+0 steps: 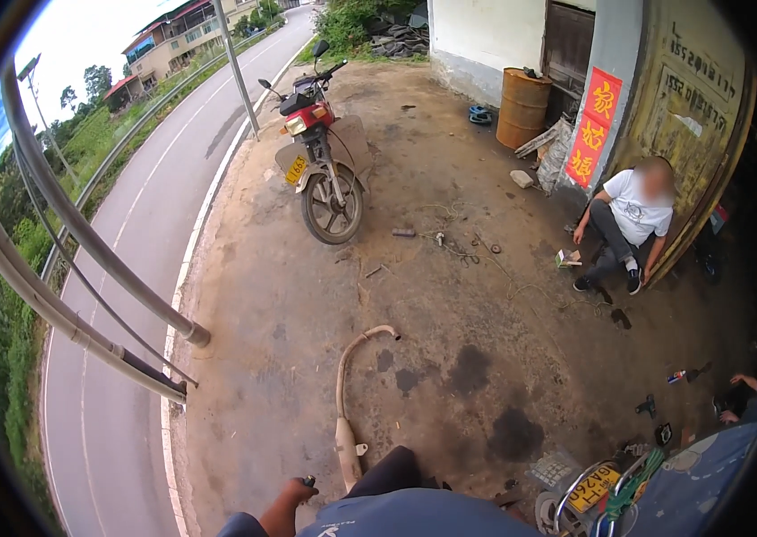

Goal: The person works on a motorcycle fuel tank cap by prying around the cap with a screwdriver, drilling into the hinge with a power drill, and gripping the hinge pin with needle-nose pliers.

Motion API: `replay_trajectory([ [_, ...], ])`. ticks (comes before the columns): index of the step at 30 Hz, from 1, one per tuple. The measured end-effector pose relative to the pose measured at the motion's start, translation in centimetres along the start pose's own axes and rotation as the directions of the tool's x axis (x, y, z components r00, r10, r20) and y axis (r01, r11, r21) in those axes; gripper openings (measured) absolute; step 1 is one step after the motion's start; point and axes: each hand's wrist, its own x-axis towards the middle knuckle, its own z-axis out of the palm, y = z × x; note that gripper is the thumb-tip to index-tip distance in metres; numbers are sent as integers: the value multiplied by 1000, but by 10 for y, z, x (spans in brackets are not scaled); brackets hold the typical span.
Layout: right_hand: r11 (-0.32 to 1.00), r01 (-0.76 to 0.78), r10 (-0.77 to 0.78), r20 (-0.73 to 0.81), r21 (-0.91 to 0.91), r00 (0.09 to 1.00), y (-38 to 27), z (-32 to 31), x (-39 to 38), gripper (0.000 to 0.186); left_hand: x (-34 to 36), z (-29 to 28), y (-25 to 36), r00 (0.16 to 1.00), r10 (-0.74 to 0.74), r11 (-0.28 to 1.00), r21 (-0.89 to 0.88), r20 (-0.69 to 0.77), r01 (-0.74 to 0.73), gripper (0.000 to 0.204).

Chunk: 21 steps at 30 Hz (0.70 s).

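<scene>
My left hand (291, 495) is at the lower edge, closed on a small dark object (307, 481). Just beside it lies a long bent exhaust pipe (347, 447) with a muffler, next to my dark-trousered leg. On my right, a sliver of skin (511, 510) shows past my blue shirt; that hand's fingers are hidden. Near that side are a metal rear rack with a green cord (642, 474) and a yellow plate (595, 486), with scattered tools (647, 405) on the stained concrete.
A red motorcycle (320, 152) stands ahead. A person (629, 210) sits against a metal door, near a rusty drum (521, 107). Another person's hands (741, 389) show at far right. Small parts and wire (463, 255) lie around. Poles (110, 259) edge the road (110, 447) on the left.
</scene>
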Motion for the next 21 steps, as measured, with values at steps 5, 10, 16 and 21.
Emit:
replay_trajectory([
  [5,997,32,-31,20,-66,999,-154,-34,118,22,91,18,58,978,-134,985,-85,157,149,43],
  [10,996,39,-40,-16,-79,999,-345,-69,234,20,188,-55,247,956,-53,992,-92,288,83,35],
  [16,995,100,-101,-44,-26,994,-570,-129,351,19,288,-218,598,891,356,932,40,-280,-360,41],
  [21,993,119,-119,-36,2,992,-725,-148,459,18,317,-353,835,796,512,837,-22,-324,-547,53],
])
